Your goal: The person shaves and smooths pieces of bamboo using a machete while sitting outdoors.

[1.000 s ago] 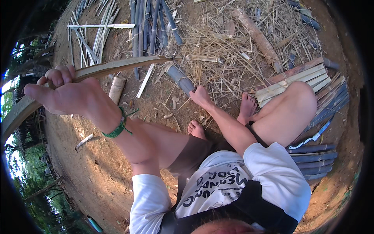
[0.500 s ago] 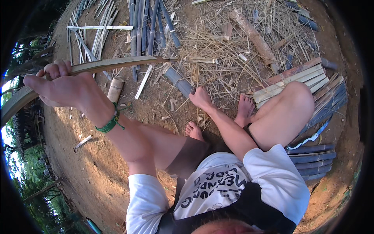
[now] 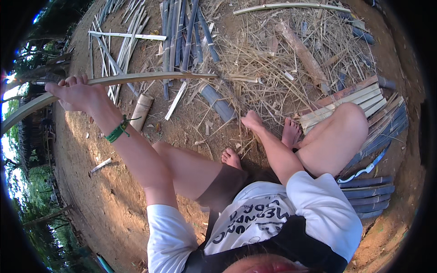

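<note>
My left hand (image 3: 77,94), a green cord bracelet at its wrist, is wrapped round a long bamboo strip (image 3: 150,76). The strip bends in from the left edge and reaches across to the middle, where its far part looks split and thinner. My right hand (image 3: 251,120) is closed in a fist low over the ground, between my feet and the strip's far end. What it grips is mostly hidden; a thin dark edge seems to run from it up toward the strip. Just left of that fist lies a dark bamboo section (image 3: 217,102).
Shavings (image 3: 255,59) cover the ground ahead, with a brown log (image 3: 302,57) on them. Dark bamboo lengths (image 3: 175,41) and pale strips (image 3: 132,50) lie farther off. To my right are split slats (image 3: 343,111), a blue-and-white curved tool (image 3: 364,170) and stacked dark pieces (image 3: 368,195).
The whole view has shifted slightly, so the ground appears lower and farther right. My right hand has moved a little right, away from the dark bamboo section. My left hand keeps its grip.
</note>
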Available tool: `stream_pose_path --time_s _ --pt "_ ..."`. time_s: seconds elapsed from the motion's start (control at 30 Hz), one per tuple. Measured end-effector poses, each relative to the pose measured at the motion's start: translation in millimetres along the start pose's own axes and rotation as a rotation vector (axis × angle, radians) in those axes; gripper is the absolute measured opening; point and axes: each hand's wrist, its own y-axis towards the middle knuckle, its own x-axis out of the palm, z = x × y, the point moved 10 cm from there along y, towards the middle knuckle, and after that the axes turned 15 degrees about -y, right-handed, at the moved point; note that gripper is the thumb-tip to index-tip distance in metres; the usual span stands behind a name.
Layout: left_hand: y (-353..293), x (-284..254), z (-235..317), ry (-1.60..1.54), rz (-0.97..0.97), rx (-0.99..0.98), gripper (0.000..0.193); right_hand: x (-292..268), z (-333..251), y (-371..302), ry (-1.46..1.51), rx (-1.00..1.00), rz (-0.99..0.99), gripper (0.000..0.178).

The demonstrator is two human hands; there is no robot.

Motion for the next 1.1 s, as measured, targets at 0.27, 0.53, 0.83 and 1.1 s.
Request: stream_pose_path --time_s 0.27,0.53,0.83,1.1 --pt "110 -109 -59 -0.057 0.284 -0.102 0.066 8 -7 -20 0.422 -0.015 -0.018 0.035" --pt "115 -171 -82 -0.052 0.274 -0.048 0.068 8 9 -24 0.143 -0.005 0.045 0.043" --pt "141 -189 -95 -0.233 0.115 -0.184 0.075 -26 -99 -58 0.051 -0.27 0.279 0.059" --pt "132 -134 -89 -0.303 -0.188 -0.292 0.075 -43 -159 -78 0.015 -0.43 0.322 0.049"
